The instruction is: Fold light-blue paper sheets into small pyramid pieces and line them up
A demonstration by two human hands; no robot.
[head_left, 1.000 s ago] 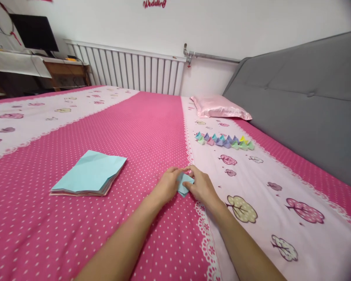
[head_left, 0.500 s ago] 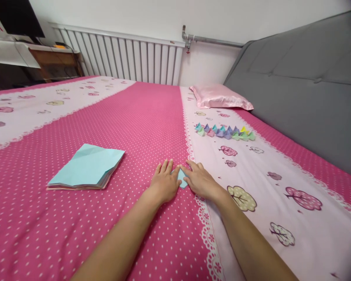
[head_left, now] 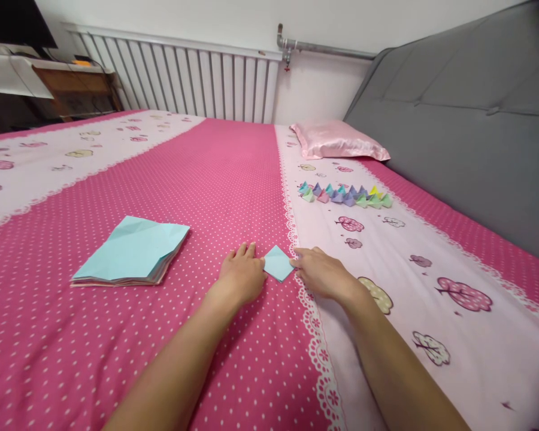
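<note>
A small light-blue folded paper [head_left: 278, 264] lies on the bed as a diamond, with one corner pointing away from me. My left hand [head_left: 243, 274] is at its left corner, thumb and forefinger closed there while the other fingers reach forward over the pink dotted cloth. At the right corner, my right hand [head_left: 320, 272] pinches the paper, its other fingers curled in. The fingertips hide both side corners. The middle of the diamond shows between the hands.
A stack of square paper [head_left: 132, 248], light blue on top, lies to the left. Several small folded paper pieces [head_left: 336, 197] stand in rows at the right. Beyond are a pink pillow [head_left: 339, 140], a grey headboard [head_left: 467, 114] and a white radiator [head_left: 184, 75].
Both hands have moved apart, from pressing over the blue paper to its two side corners. More of the diamond now shows. The right fingers have curled in. The view has shifted slightly.
</note>
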